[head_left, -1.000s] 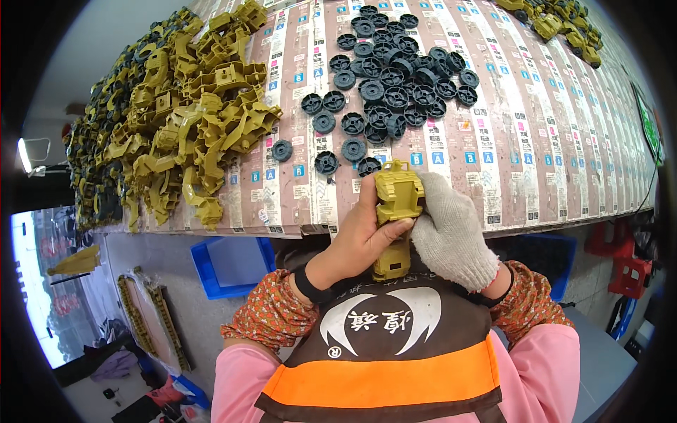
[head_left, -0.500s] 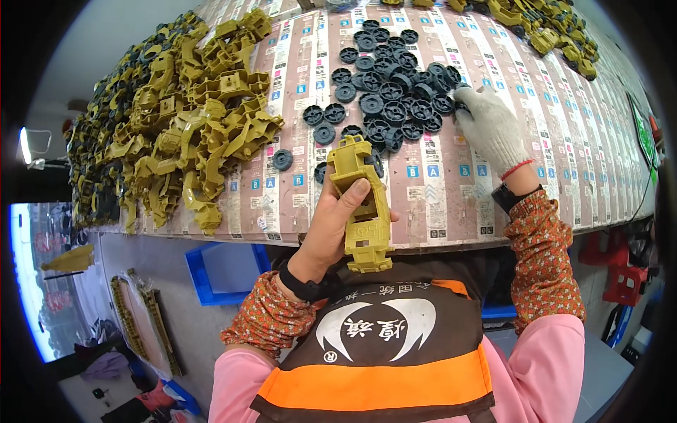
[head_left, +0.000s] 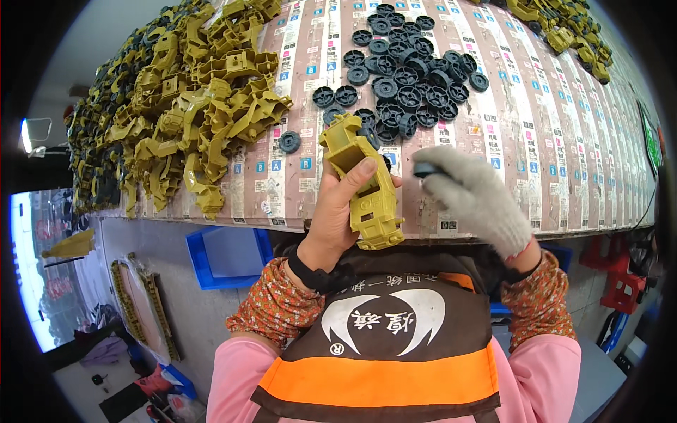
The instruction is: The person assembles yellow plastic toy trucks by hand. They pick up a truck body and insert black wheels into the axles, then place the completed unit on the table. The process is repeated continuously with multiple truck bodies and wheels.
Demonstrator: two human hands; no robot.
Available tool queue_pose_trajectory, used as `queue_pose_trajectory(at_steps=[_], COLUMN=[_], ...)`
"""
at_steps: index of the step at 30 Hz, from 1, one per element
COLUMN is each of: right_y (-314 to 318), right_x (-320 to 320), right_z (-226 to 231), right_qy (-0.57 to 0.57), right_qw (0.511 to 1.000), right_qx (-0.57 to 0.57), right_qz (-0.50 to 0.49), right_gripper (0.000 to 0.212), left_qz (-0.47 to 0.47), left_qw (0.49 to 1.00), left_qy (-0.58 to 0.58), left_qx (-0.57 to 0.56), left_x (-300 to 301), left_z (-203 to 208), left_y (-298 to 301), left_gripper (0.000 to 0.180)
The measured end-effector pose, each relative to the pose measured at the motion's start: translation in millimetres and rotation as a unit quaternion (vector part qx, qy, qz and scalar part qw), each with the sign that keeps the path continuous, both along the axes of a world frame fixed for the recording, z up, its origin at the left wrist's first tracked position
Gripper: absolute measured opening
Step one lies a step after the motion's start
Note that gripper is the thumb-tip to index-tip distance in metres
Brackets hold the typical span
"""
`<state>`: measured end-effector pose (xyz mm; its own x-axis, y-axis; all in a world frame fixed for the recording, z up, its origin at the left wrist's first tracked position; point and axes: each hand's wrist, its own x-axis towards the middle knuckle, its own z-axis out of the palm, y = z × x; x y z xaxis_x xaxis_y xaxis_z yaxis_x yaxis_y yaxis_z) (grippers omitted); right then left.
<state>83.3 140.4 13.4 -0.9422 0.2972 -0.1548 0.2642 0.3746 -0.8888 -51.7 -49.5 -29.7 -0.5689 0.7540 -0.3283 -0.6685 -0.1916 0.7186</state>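
My bare left hand (head_left: pixel 337 204) grips a yellow plastic toy truck body (head_left: pixel 370 201) over the near edge of the table, thumb on its upper face. A dark wheel (head_left: pixel 368 134) shows at the side of its far end. My right hand (head_left: pixel 476 197), in a white knitted glove and slightly blurred, pinches a dark toy wheel (head_left: pixel 424 170) to the right of the truck body. Beyond both hands lies a loose pile of dark grey wheels (head_left: pixel 409 76). One single wheel (head_left: pixel 289 142) rests apart, left of the truck body.
A large heap of yellow truck bodies (head_left: pixel 204 92) covers the table's left side, with wheeled ones farther left. More yellow and dark toys (head_left: pixel 564 32) lie at the far right. Below the table's edge are a blue tray (head_left: pixel 229 257) and red plastic stools (head_left: pixel 620 285).
My right hand has come from the right side of the wheel pile toward me and the truck body, carrying a wheel. My left hand has tilted the truck body slightly.
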Motion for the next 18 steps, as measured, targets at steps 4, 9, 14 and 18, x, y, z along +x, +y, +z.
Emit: queue_pose_trajectory(at_steps=[4,9,14,18], right_y=[-36,-51,-63,-69], right_x=[6,16,23,26], right_z=[-11,-12,-20,-20], right_qy=[0.063,0.056,0.095,0.110], right_qw=[0.994,0.990,0.990,0.990], right_qx=[-0.026,-0.050,0.001,0.025], right_qz=[-0.091,-0.116,-0.106,-0.082], right_gripper=[0.030,0.032,0.034,0.039], left_qz=[0.016,0.084,0.113,0.152], left_qw=[1.000,0.995,0.988,0.977], left_qy=[0.013,0.058,0.105,0.148], left_qx=[-0.015,0.003,0.009,0.009], left_x=[4,10,12,16], left_z=[-1,1,-2,2], left_y=[4,8,11,16], left_gripper=[0.042,0.042,0.037,0.035])
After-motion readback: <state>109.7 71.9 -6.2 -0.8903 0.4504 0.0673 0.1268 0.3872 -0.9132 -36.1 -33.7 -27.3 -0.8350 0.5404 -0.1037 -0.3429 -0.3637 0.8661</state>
